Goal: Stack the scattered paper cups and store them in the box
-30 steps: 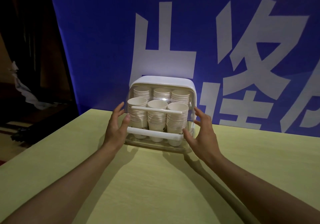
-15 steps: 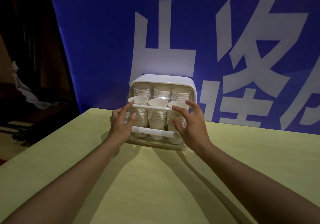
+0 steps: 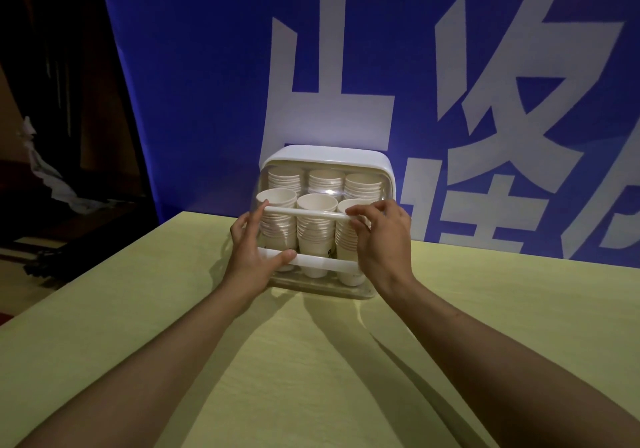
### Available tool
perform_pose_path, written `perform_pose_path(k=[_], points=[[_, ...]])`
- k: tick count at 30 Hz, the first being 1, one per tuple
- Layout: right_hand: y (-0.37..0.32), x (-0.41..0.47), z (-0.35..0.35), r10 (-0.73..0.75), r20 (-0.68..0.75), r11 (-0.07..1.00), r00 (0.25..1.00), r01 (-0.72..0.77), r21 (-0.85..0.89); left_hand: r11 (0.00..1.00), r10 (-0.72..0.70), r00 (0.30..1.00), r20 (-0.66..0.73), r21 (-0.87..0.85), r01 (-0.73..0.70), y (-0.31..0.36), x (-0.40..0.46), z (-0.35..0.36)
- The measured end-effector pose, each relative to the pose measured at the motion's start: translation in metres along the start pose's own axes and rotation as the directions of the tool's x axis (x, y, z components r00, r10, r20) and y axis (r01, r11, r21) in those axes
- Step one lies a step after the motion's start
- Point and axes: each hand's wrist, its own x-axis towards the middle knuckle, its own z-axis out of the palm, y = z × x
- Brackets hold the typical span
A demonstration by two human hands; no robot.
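Both hands reach forward to the front of a white plastic storage box (image 3: 327, 157) with a clear, rounded front cover, which stands at the far edge of the pale yellow-green tabletop (image 3: 138, 343). On the near left side of the box, the left hand (image 3: 251, 250) has its fingers extended upward so that the fingertips touch the thin upper white bar (image 3: 304, 213), while the thumb presses along the broader lower white bar (image 3: 322, 261); the fingers look mostly straight rather than wrapped round anything. At the box's right front, the right hand (image 3: 382, 236) has curled fingers and thumb pinching the right end of the upper bar. Inside the box, stacks of white paper cups (image 3: 317, 226) stand upright in two rows of three: the front row shows open rims just above the upper bar, and the rear row sits higher behind the clear cover. Whether the cover is fully closed cannot be told. Directly behind the box hangs a large blue banner with bold white characters (image 3: 381, 67). Off to the left, beyond the tabletop, the room is dark, with a crumpled whitish cloth (image 3: 45, 174) lying on dim furniture.
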Motion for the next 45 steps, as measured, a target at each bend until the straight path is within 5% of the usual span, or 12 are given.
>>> perform_pose_path(k=[7,13,21,26,33,45], points=[[0.009,-0.008,0.009,-0.010,-0.034,1.000,0.999,0.009,-0.025,0.994,0.029,0.994,-0.108,0.105,-0.017,-0.010,0.001,0.007],[0.025,-0.011,0.011,-0.043,-0.073,0.995,0.996,0.050,0.091,0.989,0.052,0.997,-0.057,0.139,-0.043,-0.018,0.001,0.004],[0.062,-0.002,-0.005,0.064,0.093,0.970,0.994,-0.084,0.226,0.995,0.036,0.999,0.006,0.089,-0.036,-0.013,0.004,-0.005],[0.059,-0.002,-0.002,0.100,0.058,0.945,0.993,-0.113,0.308,0.995,0.025,1.000,-0.012,0.092,-0.024,-0.006,0.008,-0.007],[0.067,-0.022,0.002,0.077,0.035,0.957,0.996,-0.084,0.278,0.990,0.061,0.992,-0.108,0.131,-0.046,-0.018,0.000,0.002],[0.079,-0.039,0.001,0.011,0.102,0.981,0.995,-0.031,0.192,0.971,0.060,0.998,-0.033,0.234,-0.050,-0.027,-0.009,0.003]])
